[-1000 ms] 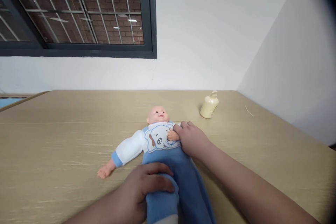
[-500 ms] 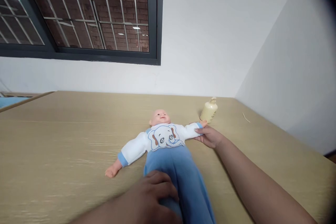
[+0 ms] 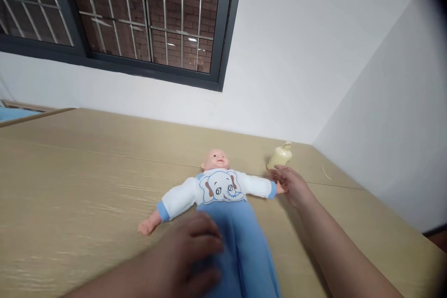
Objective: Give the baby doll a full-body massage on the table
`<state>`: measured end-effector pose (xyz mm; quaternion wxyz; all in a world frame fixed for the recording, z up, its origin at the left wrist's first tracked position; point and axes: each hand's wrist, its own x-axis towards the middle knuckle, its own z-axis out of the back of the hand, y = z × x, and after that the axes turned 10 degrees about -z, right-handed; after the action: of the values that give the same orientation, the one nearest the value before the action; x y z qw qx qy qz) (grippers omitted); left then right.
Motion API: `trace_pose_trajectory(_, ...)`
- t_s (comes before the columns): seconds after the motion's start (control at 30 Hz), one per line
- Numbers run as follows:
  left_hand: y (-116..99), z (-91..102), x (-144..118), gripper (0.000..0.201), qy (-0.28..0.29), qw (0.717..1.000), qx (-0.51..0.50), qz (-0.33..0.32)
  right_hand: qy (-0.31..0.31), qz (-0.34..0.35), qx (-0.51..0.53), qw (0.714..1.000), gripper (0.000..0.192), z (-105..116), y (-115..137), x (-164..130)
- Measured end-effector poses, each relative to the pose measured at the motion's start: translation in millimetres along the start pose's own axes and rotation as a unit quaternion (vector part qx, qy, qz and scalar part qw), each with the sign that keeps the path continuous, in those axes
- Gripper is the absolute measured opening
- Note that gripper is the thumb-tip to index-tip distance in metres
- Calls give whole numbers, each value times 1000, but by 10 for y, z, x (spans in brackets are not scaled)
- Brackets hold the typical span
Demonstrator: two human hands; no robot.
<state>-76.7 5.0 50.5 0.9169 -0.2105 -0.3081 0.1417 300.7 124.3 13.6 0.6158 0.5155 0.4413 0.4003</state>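
Note:
A baby doll (image 3: 257,186) lies on its back on the table, its arms spread. It wears a white top with an elephant face and blue trousers. My left hand (image 3: 186,258) hovers over the trousers at the near side, smeared by motion, its fingers loosely bent and apart with nothing seen in them. Beside the doll's hand on the right is my right hand (image 3: 295,186), fingers stretched towards a cream pump bottle (image 3: 280,157). Its thumb side is close to the doll's hand; whether they touch, I cannot tell. My fingers partly cover the bottle's lower part.
The wood-coloured table (image 3: 87,167) meets a white wall (image 3: 279,56) at the back. A thin pale strip (image 3: 326,173) lies right of the bottle. A barred, dark-framed window (image 3: 146,18) is at the upper left. Something light blue (image 3: 16,114) shows beyond the table's left edge.
My right hand has let go of the doll's sleeve and moved outward, up towards the bottle. My left hand has shifted left and lifted off the trousers. The view has tilted.

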Motion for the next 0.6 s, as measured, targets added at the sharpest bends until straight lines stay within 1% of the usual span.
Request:
trace_pose_trajectory(0.03, 45, 32, -8, 19, -25, 998, 26, 47, -69, 31, -49, 996, 32, -10, 35, -37)
trace_pose_trajectory(0.07, 100, 50, -12, 17, -40, 993, 58, 100, -126, 63, -97, 985, 33, -27, 64, -92)
trace_pose_trajectory(0.1, 162, 60, -12, 19, -40, 984, 88, 152, -165, 100, -146, 970, 33, -51, 88, -168)
trace_pose_trajectory(0.13, 222, 64, -7, 24, -29, 974, 112, 195, -177, 142, -188, 956, 33, -81, 106, -266)
trace_pose_trajectory(0.2, 322, 63, 15, 31, 5, 953, 150, 262, -138, 217, -256, 932, 27, -155, 127, -528)
trace_pose_trajectory(0.23, 355, 62, 28, 35, 26, 942, 168, 288, -95, 257, -288, 918, 19, -197, 134, -684)
trace_pose_trajectory(0.27, 376, 60, 41, 37, 44, 932, 183, 309, -23, 295, -322, 899, 11, -241, 142, -850)
trace_pose_trajectory(0.3, 385, 58, 52, 40, 60, 924, 194, 326, 56, 331, -341, 878, 10, -288, 152, -1017)
trace_pose_trajectory(0.33, 386, 55, 61, 42, 71, 917, 201, 337, 135, 358, -360, 851, 19, -335, 166, -1179)
trace_pose_trajectory(0.37, 381, 52, 67, 45, 78, 913, 207, 344, 192, 374, -379, 824, 28, -384, 184, -1328)
trace_pose_trajectory(0.43, 372, 45, 70, 48, 81, 909, 210, 351, 229, 378, -415, 796, 40, -475, 232, -1563)
trace_pose_trajectory(0.47, 375, 41, 65, 49, 78, 910, 206, 351, 246, 374, -434, 782, 42, -515, 258, -1645)
trace_pose_trajectory(0.53, 405, 33, 45, 50, 64, 917, 190, 346, 267, 368, -465, 760, 45, -570, 300, -1740)
trace_pose_trajectory(0.6, 474, 26, 11, 51, 52, 923, 182, 336, 280, 360, -488, 744, 46, -588, 299, -1761)
